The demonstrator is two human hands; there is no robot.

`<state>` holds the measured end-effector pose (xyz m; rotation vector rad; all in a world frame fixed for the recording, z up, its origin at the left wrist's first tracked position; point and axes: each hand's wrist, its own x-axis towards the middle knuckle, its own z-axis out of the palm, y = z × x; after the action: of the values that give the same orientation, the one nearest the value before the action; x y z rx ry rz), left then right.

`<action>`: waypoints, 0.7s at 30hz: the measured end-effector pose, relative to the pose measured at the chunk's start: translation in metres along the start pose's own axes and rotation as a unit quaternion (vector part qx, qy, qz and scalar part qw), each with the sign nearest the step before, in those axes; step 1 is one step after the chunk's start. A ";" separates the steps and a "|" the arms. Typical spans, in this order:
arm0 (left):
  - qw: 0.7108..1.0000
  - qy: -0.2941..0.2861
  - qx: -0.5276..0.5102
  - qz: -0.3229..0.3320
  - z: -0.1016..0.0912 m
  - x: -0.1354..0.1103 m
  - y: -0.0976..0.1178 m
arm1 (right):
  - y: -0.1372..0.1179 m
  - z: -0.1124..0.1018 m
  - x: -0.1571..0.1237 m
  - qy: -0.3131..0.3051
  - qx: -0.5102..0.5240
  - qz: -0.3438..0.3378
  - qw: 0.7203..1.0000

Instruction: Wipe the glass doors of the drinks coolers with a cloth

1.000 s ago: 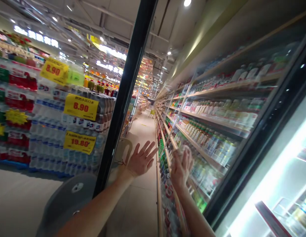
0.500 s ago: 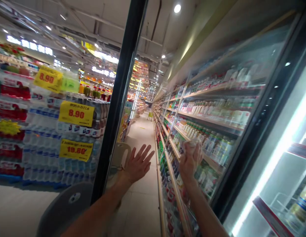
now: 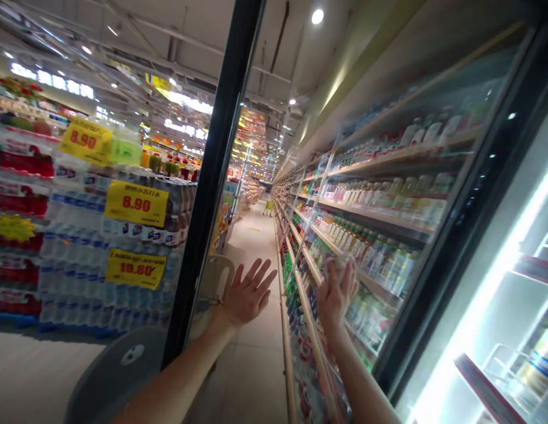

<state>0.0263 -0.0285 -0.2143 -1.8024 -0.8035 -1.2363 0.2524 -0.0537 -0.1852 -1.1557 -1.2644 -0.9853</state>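
1. Shelves point(image 3: 384, 203) of bottles run from near right to far centre, showing through the glass.
2. Packs point(image 3: 75, 265) of bottles stand stacked at left, carrying yellow price signs point(image 3: 135, 203).
3. The door point(image 3: 207, 194), glass in a black frame, stands directly in front of both hands. Its long axis runs upward, the left bar leaning right at the top. The hands lie between its two bars, the left hand nearer the left bar and the right hand nearer the right one.
4. The left hand point(image 3: 247, 297) is open, fingers spread and pointing far; it appears to rest flat on the glass, holding nothing.
5. The right hand point(image 3: 336, 297) grips the cloth, fingers partly bent over it.
6. The cloth point(image 3: 340, 259), pale and blurred, sits at the right fingertips, seemingly against the glass, right of the left hand and well apart from it. Its long axis cannot be told.
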 end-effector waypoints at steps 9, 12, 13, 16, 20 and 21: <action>1.000 -0.007 0.009 0.004 -0.001 -0.001 -0.001 | 0.046 -0.007 0.016 0.022 -0.007 0.084 0.996; 1.000 0.000 0.005 0.001 -0.002 0.000 0.001 | 0.058 -0.008 0.042 0.092 -0.004 0.189 0.978; 1.000 0.003 0.004 0.000 -0.002 0.000 0.001 | 0.051 -0.007 0.043 0.097 -0.004 0.173 0.980; 1.000 0.004 0.001 -0.002 -0.002 0.000 0.002 | 0.009 -0.001 0.025 0.048 -0.002 0.019 0.999; 1.000 0.004 0.000 -0.002 -0.002 0.001 0.001 | -0.025 0.005 -0.002 -0.094 0.022 -0.228 0.969; 1.000 0.001 -0.003 -0.002 -0.002 0.001 0.000 | -0.020 0.004 0.000 -0.101 0.022 -0.249 0.963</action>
<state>0.0261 -0.0305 -0.2132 -1.8037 -0.8040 -1.2445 0.2319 -0.0538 -0.1833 -0.9367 -1.7855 -1.2160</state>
